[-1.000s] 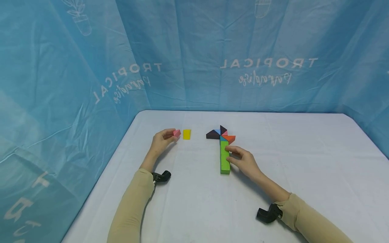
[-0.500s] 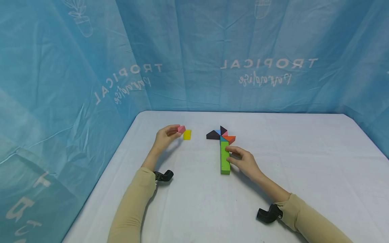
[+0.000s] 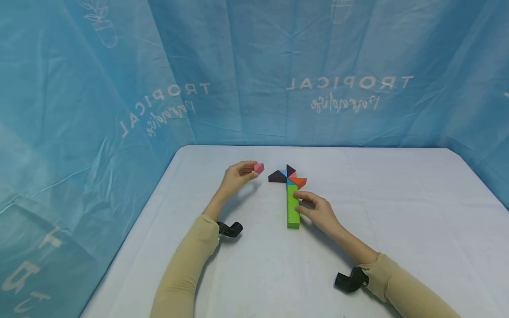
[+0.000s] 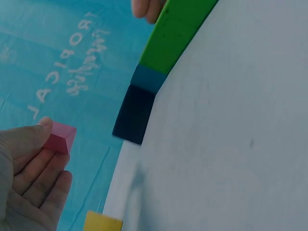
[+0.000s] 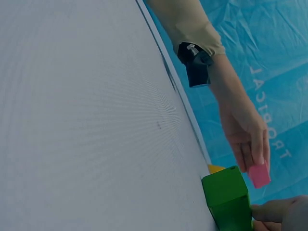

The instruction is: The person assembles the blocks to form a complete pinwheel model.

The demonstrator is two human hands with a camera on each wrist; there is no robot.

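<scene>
My left hand [image 3: 236, 179] pinches a pink triangular block [image 3: 259, 168] between thumb and fingertips, raised above the table left of the pinwheel-like cluster. My right hand [image 3: 320, 212] rests its thumb and forefinger, spaced apart, against the right side of a green bar of blocks [image 3: 293, 214]. The cluster at the bar's far end has a black block [image 3: 277, 177] on the left, a dark triangle [image 3: 290, 171] on top, an orange triangle [image 3: 301, 181] on the right, and small blue and pink pieces. A yellow block [image 4: 102, 222] is mostly hidden behind my left hand in the head view.
A white-covered table [image 3: 397, 212] spreads around the blocks. Blue printed curtains [image 3: 254, 75] hang behind it and along the sides. Each wrist carries a black camera [image 3: 350, 281].
My left hand has carried the pink block rightward, past the yellow block and closer to the cluster. My right hand and the green bar have stayed in place.
</scene>
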